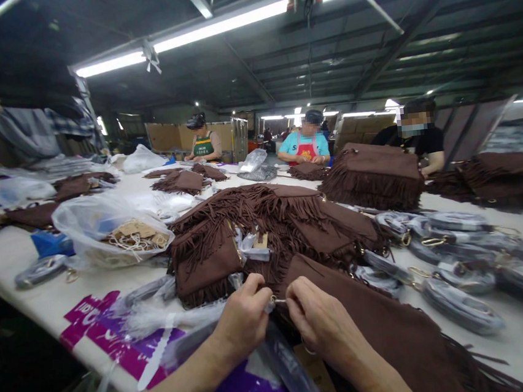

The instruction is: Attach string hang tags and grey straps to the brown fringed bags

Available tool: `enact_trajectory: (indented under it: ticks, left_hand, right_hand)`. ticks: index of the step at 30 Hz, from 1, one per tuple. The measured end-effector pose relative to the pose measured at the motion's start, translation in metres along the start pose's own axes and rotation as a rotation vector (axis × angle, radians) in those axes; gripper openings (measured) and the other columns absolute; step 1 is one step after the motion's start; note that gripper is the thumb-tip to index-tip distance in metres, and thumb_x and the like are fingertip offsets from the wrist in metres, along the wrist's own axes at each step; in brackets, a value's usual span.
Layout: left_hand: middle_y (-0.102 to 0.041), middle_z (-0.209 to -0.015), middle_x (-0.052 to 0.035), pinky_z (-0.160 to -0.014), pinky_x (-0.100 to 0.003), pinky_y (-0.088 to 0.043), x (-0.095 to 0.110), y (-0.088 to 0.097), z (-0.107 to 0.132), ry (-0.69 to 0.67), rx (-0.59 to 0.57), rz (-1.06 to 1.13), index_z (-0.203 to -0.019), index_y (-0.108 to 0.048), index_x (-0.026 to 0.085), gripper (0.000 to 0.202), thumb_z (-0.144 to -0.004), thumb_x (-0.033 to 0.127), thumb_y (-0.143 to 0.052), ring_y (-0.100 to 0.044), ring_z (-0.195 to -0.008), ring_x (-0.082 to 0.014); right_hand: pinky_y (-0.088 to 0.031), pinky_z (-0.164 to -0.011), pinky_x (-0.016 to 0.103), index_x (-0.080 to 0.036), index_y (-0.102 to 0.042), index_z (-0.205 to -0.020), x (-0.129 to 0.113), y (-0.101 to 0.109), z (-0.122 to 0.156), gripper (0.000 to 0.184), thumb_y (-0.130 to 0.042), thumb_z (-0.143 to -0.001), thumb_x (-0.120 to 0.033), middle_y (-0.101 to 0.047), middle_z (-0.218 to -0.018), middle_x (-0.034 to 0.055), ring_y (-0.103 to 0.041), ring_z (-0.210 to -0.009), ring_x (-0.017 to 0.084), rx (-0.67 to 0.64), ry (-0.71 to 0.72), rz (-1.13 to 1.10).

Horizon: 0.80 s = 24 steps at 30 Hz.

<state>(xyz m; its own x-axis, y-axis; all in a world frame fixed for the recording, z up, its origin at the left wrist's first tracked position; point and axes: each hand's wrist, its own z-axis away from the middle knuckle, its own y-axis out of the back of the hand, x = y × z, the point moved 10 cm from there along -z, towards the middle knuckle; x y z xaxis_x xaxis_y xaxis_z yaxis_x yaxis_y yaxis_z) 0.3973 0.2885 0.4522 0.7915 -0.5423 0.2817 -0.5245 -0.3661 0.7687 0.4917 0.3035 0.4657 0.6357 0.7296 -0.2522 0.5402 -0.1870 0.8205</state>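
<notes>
My left hand [243,318] and my right hand [317,317] are both pinched together at a small metal ring [275,299] on the edge of a brown fringed bag [395,331] lying in front of me. A plastic-wrapped strap [281,360] runs down under my left hand. Behind my hands lies a pile of brown fringed bags [273,225], one with a paper tag and a clear wrap at its corner.
A clear bag of string tags [111,226] sits at the left. Several wrapped straps with gold clasps [451,245] lie at the right. Purple and white packaging [102,325] hangs over the white table [34,292] edge. Three other people work at the far side.
</notes>
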Motion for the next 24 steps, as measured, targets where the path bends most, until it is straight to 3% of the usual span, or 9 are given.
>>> enact_trajectory:
  ticks: [3,5,12,18,24]
  left_hand:
    - [-0.05,-0.122,-0.0142,-0.086,-0.031,-0.054,0.015,0.022,0.003,-0.122,0.17,-0.083,-0.11,-0.054,0.015,0.039,-0.076,0.001,-0.04,-0.059,-0.097,-0.0197]
    - [-0.05,-0.122,-0.0147,-0.084,-0.03,-0.054,0.02,0.029,0.005,-0.153,0.218,-0.09,-0.111,-0.054,0.015,0.036,-0.079,0.003,-0.041,-0.06,-0.094,-0.0182]
    - [-0.057,-0.108,-0.0111,-0.084,-0.03,-0.054,0.014,0.025,0.006,-0.115,0.176,-0.013,-0.088,-0.05,0.018,0.021,-0.077,0.003,-0.042,-0.059,-0.098,-0.0201]
    - [-0.055,-0.08,-0.0042,-0.068,-0.026,-0.049,0.018,0.022,0.005,-0.176,0.175,0.005,-0.079,-0.043,0.021,0.021,-0.076,0.0,-0.041,-0.053,-0.076,-0.0176]
    - [-0.053,-0.082,-0.004,-0.068,-0.024,-0.047,0.02,0.026,0.005,-0.193,0.185,0.032,-0.078,-0.042,0.021,0.025,-0.073,-0.003,-0.039,-0.051,-0.076,-0.0165]
  right_hand:
    - [-0.036,-0.057,0.029,-0.023,-0.044,-0.08,0.001,0.01,0.0,0.018,-0.034,-0.094,-0.016,-0.053,-0.075,0.0007,-0.057,-0.063,0.018,0.059,-0.025,-0.031]
    - [-0.035,-0.056,0.029,-0.023,-0.045,-0.08,0.0,0.016,0.0,0.018,-0.035,-0.093,-0.016,-0.053,-0.074,0.0006,-0.057,-0.062,0.018,0.087,-0.029,-0.027]
    - [-0.035,-0.056,0.028,-0.023,-0.045,-0.079,-0.006,0.026,-0.001,0.018,-0.036,-0.094,-0.018,-0.055,-0.074,0.0004,-0.058,-0.062,0.017,0.055,-0.005,-0.033]
    - [-0.032,-0.055,0.029,-0.022,-0.048,-0.081,-0.006,0.011,-0.004,0.014,-0.042,-0.092,-0.016,-0.057,-0.075,0.0005,-0.058,-0.064,0.017,-0.013,0.009,0.06]
    - [-0.031,-0.054,0.029,-0.021,-0.052,-0.083,-0.008,0.004,-0.008,0.013,-0.046,-0.093,-0.016,-0.058,-0.077,0.0014,-0.058,-0.066,0.018,-0.049,-0.005,0.094]
